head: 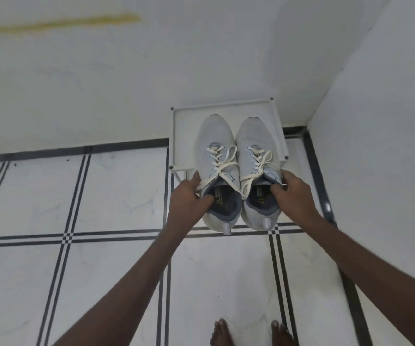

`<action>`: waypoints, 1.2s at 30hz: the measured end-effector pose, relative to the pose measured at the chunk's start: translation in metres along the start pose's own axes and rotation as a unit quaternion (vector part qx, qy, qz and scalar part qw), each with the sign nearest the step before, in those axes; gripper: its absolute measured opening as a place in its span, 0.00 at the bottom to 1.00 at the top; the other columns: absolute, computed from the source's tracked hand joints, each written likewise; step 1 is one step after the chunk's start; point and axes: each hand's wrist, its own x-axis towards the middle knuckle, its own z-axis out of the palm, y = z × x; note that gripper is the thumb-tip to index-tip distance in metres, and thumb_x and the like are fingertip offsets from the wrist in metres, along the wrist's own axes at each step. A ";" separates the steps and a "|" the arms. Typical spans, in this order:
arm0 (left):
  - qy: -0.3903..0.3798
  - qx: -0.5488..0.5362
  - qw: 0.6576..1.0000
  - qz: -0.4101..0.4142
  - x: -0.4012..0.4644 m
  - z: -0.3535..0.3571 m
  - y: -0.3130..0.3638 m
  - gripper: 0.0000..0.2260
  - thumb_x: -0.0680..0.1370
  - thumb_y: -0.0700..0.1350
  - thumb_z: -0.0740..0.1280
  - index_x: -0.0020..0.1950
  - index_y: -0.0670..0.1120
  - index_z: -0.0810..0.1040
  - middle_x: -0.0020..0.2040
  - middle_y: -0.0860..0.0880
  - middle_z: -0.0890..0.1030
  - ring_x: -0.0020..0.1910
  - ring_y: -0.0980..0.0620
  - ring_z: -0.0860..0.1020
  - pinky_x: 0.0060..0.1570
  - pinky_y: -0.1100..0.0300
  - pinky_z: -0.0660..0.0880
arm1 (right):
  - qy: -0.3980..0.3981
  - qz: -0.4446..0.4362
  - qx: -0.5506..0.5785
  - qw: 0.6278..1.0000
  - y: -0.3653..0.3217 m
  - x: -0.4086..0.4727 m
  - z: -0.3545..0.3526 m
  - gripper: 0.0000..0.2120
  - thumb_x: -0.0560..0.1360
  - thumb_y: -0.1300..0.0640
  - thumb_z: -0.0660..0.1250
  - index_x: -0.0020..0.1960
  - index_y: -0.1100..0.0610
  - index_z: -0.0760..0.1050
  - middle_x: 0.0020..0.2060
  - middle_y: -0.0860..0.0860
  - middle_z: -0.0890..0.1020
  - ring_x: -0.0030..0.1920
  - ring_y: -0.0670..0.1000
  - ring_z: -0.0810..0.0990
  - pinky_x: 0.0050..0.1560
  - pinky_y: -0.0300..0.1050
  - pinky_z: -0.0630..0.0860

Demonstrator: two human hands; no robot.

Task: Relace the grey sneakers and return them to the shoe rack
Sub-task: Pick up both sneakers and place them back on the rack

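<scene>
**Two laced sneakers going onto the rack's top shelf**

Two grey sneakers sit side by side, toes toward the wall, over the top shelf of the white shoe rack (228, 106) in the corner. The left hand (189, 196) grasps the left sneaker (216, 156) at its collar, thumb tucked inside the opening and fingers along the outer side; the right hand (293, 196) grips the right sneaker (256, 151) the same way. Holding each shoe by the collar probably lets the person steer both at once and keep them parallel. The heels overhang the rack's front edge, so I judge the pair is not yet pushed fully home; whether the soles already rest on the shelf cannot be told.

Both shoes carry white laces (222, 161) threaded through the eyelets and tied in loose bows, loops and ends flopping over the tongues, so the relacing appears done. Each shoe's opening shows only a dark insole. Apart from the sneakers, the visible shelf holds nothing. The person's bare toes (226, 330) stand on the tiled floor (101, 270) below.
</scene>
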 end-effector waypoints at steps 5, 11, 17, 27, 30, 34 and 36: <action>0.013 -0.002 1.000 0.001 0.049 -0.024 0.023 0.18 0.66 0.52 0.65 0.54 0.50 0.78 0.39 0.44 0.80 0.39 0.47 0.78 0.40 0.54 0.76 | 0.025 -0.018 0.004 1.000 -0.042 0.038 -0.017 0.10 0.73 0.57 0.65 0.54 0.56 0.77 0.43 0.52 0.81 0.44 0.55 0.78 0.42 0.43 0.69; 0.032 0.000 0.999 -0.008 0.137 -0.017 0.021 0.19 0.67 0.53 0.64 0.56 0.51 0.77 0.39 0.45 0.80 0.38 0.47 0.78 0.41 0.51 0.78 | 0.038 -0.013 0.010 0.999 -0.057 0.124 -0.001 0.13 0.74 0.58 0.64 0.58 0.57 0.77 0.45 0.53 0.81 0.46 0.55 0.78 0.47 0.47 0.74; 0.043 0.005 0.997 -0.056 0.224 0.020 -0.015 0.18 0.67 0.53 0.63 0.56 0.51 0.77 0.39 0.45 0.79 0.39 0.46 0.77 0.41 0.51 0.77 | -0.007 0.012 0.001 1.000 -0.039 0.224 0.051 0.13 0.75 0.59 0.63 0.58 0.59 0.76 0.47 0.56 0.82 0.45 0.56 0.77 0.45 0.46 0.73; -0.001 -0.001 0.995 -0.095 0.324 0.102 -0.090 0.21 0.68 0.49 0.63 0.61 0.47 0.77 0.41 0.43 0.78 0.42 0.45 0.76 0.42 0.53 0.76 | -0.028 0.039 -0.043 0.998 0.022 0.332 0.130 0.12 0.76 0.61 0.63 0.59 0.62 0.75 0.49 0.58 0.82 0.46 0.57 0.77 0.45 0.42 0.67; -0.016 0.012 0.995 -0.101 0.333 0.113 -0.103 0.24 0.69 0.49 0.63 0.64 0.46 0.75 0.42 0.42 0.77 0.42 0.44 0.76 0.41 0.54 0.74 | -0.024 0.042 -0.043 0.998 0.032 0.339 0.141 0.12 0.76 0.61 0.62 0.59 0.60 0.74 0.48 0.58 0.82 0.44 0.56 0.76 0.45 0.42 0.67; -0.037 0.015 0.993 -0.113 0.335 0.119 -0.113 0.26 0.70 0.49 0.63 0.68 0.47 0.73 0.43 0.43 0.76 0.42 0.45 0.76 0.42 0.56 0.71 | -0.033 0.052 -0.036 0.997 0.040 0.338 0.150 0.15 0.76 0.61 0.63 0.62 0.58 0.73 0.52 0.56 0.81 0.51 0.58 0.78 0.49 0.43 0.70; -0.042 0.017 0.992 -0.116 0.338 0.119 -0.113 0.25 0.71 0.49 0.66 0.69 0.46 0.72 0.46 0.42 0.77 0.45 0.43 0.77 0.46 0.53 0.76 | -0.042 0.058 -0.034 0.997 0.039 0.339 0.149 0.14 0.76 0.58 0.64 0.61 0.58 0.73 0.52 0.55 0.81 0.52 0.58 0.79 0.51 0.45 0.72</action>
